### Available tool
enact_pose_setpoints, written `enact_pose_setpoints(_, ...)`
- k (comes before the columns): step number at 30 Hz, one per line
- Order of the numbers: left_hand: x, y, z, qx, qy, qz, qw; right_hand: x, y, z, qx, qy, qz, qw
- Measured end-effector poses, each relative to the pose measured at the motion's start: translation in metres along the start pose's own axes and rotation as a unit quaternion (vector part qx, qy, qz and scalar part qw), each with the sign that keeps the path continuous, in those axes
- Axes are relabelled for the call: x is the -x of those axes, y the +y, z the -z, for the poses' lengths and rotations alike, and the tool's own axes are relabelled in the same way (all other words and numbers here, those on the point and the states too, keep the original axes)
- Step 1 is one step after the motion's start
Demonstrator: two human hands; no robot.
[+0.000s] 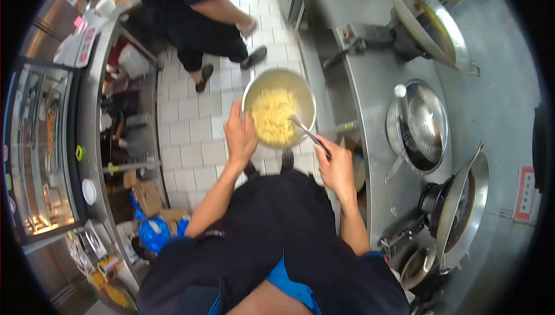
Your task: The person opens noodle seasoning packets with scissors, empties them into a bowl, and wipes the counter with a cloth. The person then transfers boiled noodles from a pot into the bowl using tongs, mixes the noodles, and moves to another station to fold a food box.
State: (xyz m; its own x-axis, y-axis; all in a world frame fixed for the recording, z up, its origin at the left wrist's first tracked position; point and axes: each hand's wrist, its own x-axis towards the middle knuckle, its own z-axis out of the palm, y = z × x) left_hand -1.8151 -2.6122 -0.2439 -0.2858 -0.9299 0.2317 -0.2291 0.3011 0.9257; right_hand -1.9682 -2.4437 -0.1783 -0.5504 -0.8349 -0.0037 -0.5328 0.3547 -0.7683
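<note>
A round metal bowl (308, 98) hangs in the air above the tiled floor, in front of my body. Yellow noodles (273, 115) lie in it, mostly toward its left side. My left hand (240, 136) grips the bowl's left rim. In my right hand (335, 163) is a metal utensil (306, 130) with a dark handle, its far end among the noodles. That end is partly hidden by the noodles.
A person (191, 14) in dark clothes stands ahead on the left. On the right, a steel counter (376, 141) holds a strainer (428, 118) and large woks (462, 211). Along the left runs a counter (89, 141) with shelves, and a blue bag (154, 232) sits low.
</note>
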Motion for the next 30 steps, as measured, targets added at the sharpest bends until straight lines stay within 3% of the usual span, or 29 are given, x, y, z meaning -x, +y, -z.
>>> enact_pose_setpoints(2, -0.008, -0.004, -0.002, 0.032, 0.018, -0.023, 0.999, 0.001, 0.008, -0.009, 0.079, 0.059, 0.012, 0.995)
enact_pose_setpoints(3, -0.006, -0.003, -0.002, 0.045, 0.01, -0.008, 0.999, 0.005, 0.001, -0.018, 0.113, 0.003, -0.005, 0.994)
enact_pose_setpoints(5, -0.006, 0.009, 0.002, 0.01, -0.014, 0.008, 1.0, 0.01, -0.007, -0.03, 0.058, -0.052, -0.006, 0.997)
enact_pose_setpoints(7, -0.006, 0.01, 0.006, -0.03, -0.04, 0.035, 0.998, 0.0, -0.004, -0.006, 0.002, -0.032, -0.004, 0.999)
enact_pose_setpoints(8, -0.007, 0.005, 0.008, 0.005, -0.036, 0.046, 0.998, -0.006, 0.002, 0.001, 0.014, 0.052, 0.097, 0.994)
enact_pose_setpoints(9, -0.007, 0.002, 0.007, 0.04, -0.032, 0.059, 0.997, -0.006, 0.004, 0.003, 0.015, 0.055, 0.099, 0.993)
enact_pose_setpoints(11, -0.007, -0.001, 0.0, 0.074, -0.01, 0.027, 0.997, -0.004, -0.002, 0.007, 0.06, 0.033, -0.048, 0.996)
enact_pose_setpoints(13, -0.007, -0.001, -0.002, 0.009, -0.032, 0.027, 0.999, -0.003, 0.007, -0.003, 0.072, 0.012, -0.033, 0.997)
enact_pose_setpoints(17, -0.006, 0.0, -0.005, 0.065, -0.015, 0.028, 0.997, -0.004, 0.013, -0.001, 0.063, 0.03, -0.022, 0.997)
enact_pose_setpoints(19, -0.006, 0.004, 0.0, 0.053, -0.055, 0.072, 0.994, -0.004, 0.017, 0.001, 0.034, 0.034, -0.03, 0.998)
enact_pose_setpoints(30, -0.001, 0.01, -0.003, 0.078, -0.029, 0.049, 0.995, -0.007, 0.01, 0.01, 0.038, 0.002, -0.046, 0.998)
